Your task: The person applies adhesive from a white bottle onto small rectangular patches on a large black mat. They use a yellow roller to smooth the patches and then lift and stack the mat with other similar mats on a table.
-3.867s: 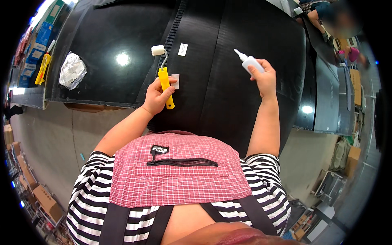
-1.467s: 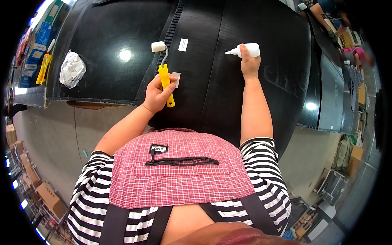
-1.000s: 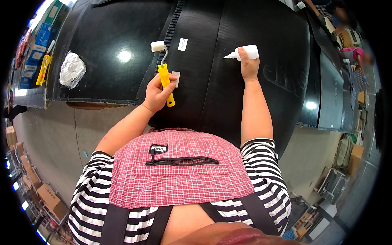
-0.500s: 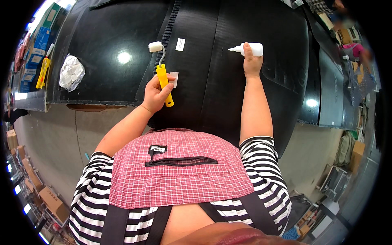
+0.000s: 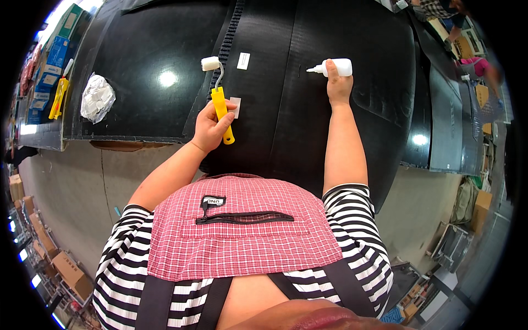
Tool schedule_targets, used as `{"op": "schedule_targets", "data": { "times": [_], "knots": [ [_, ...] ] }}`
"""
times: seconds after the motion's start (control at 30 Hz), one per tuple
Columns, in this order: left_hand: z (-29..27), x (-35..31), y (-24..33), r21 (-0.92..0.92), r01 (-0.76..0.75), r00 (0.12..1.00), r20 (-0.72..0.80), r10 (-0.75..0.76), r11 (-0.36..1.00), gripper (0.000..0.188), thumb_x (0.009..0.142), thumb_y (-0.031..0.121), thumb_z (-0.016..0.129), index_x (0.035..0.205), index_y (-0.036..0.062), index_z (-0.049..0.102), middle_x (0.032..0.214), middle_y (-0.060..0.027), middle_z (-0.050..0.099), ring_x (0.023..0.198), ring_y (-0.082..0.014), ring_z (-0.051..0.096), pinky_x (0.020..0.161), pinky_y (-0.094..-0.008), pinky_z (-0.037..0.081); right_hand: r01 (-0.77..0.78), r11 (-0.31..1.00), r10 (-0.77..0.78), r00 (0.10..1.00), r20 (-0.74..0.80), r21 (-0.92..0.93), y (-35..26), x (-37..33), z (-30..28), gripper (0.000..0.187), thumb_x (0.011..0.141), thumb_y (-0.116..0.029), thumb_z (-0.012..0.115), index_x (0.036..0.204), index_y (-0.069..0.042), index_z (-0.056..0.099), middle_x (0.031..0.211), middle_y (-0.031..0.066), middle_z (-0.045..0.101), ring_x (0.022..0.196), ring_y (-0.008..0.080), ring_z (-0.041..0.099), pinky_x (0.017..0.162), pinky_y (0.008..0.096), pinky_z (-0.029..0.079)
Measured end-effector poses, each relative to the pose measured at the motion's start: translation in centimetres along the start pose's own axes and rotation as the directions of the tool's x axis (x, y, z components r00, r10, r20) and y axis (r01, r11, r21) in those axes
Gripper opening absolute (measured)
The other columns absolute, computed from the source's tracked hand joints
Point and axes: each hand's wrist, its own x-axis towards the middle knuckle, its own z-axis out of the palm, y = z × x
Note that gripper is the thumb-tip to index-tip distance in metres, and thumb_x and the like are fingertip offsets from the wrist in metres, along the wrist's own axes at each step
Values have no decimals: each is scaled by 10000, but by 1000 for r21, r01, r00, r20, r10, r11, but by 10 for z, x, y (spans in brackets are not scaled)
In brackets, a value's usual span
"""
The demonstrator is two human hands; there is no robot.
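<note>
My left hand (image 5: pixel 210 125) is closed around the yellow handle of a small paint roller (image 5: pixel 219 104). Its white roller head points away from me, beside a dark ribbed strip (image 5: pixel 230 33). In my right hand (image 5: pixel 339 87) is a white squeeze bottle (image 5: pixel 344 67), tipped on its side with the nozzle toward the left. Beneath both hands spreads a large black sheet (image 5: pixel 313 121). A small white label (image 5: pixel 243 61) lies on it to the right of the roller head, and another white label (image 5: pixel 235 107) shows partly behind my left fingers.
A clear plastic bag of white pieces (image 5: pixel 98 99) lies on the black surface at left. Farther left are a yellow-handled tool (image 5: pixel 58 99) and stacked blue boxes (image 5: pixel 56 52). Other people (image 5: pixel 477 69) are at the far right. Cartons (image 5: pixel 72 273) stand at lower left.
My right hand and the bottle have shifted slightly left and toward me. The roller in my left hand has barely moved. At the far right, a person's arm has come further into view.
</note>
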Motion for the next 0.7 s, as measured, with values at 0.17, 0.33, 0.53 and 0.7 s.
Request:
{"op": "schedule_targets", "data": {
  "times": [0.17,0.33,0.53,0.7],
  "knots": [
    [-1,0,0,13,-3,1000,2,3,1000,184,954,139,676,1102,30,683,1128,-86,605,1008,-175,598,902,-308,479,-45,997,42,998,36,63,-3,-7,-4,407,932,-432,703,954,-27,736,911,121,756,871,286,726,793,379,537],
    [0,0,-1,-17,10,1000,8,-10,1000,184,959,139,675,1107,29,681,1125,-77,596,1000,-163,594,895,-301,479,-72,987,65,996,54,143,-7,-13,-7,362,929,-378,721,950,-17,729,892,97,747,852,236,715,783,356,527],
    [0,-1,0,-32,19,1000,8,-19,999,180,959,132,675,1107,29,680,1124,-74,591,995,-156,590,892,-297,478,-130,952,118,991,60,276,-15,-16,-4,332,943,-346,715,958,-14,727,894,84,739,821,215,698,772,340,521],
    [0,0,1,-11,5,1000,9,-5,1000,184,959,133,677,1110,28,680,1137,-79,590,999,-159,590,896,-296,478,-99,977,90,994,61,186,-17,-20,1,354,926,-369,734,965,-17,732,899,86,746,840,220,708,783,340,525]
  ]
}}
